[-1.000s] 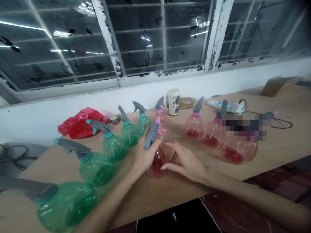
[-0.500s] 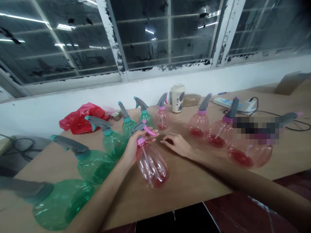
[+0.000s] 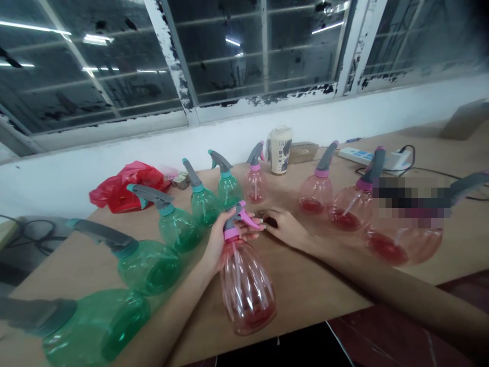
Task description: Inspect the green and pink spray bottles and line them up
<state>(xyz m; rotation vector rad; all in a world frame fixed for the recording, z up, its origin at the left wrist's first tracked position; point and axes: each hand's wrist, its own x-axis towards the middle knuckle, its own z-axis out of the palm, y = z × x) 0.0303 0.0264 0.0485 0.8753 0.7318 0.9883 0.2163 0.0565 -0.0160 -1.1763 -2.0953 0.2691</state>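
Note:
My left hand (image 3: 218,239) grips a clear pink spray bottle (image 3: 250,293) around its neck, just under the grey and pink trigger head. The bottle leans, head away from me, base nearer the table's front edge, with a little reddish tint at the bottom. My right hand (image 3: 286,227) rests on the table just right of the trigger, fingers loosely curled with a gap at the thumb and nothing visible in them. Its fingertips are close to those of my left hand; whether they touch is unclear. Nearest my left hand stands a green spray bottle (image 3: 179,229).
Several green spray bottles (image 3: 148,267) line the left side, and several pink ones (image 3: 315,193) the right. Toward the wall are a red plastic bag (image 3: 128,186), a paper cup (image 3: 280,153) and a white power strip (image 3: 395,160) with a black cable.
My left hand has brought the pink spray bottle nearer to me and slightly right. The right hand stays almost in place. The view has shifted a little.

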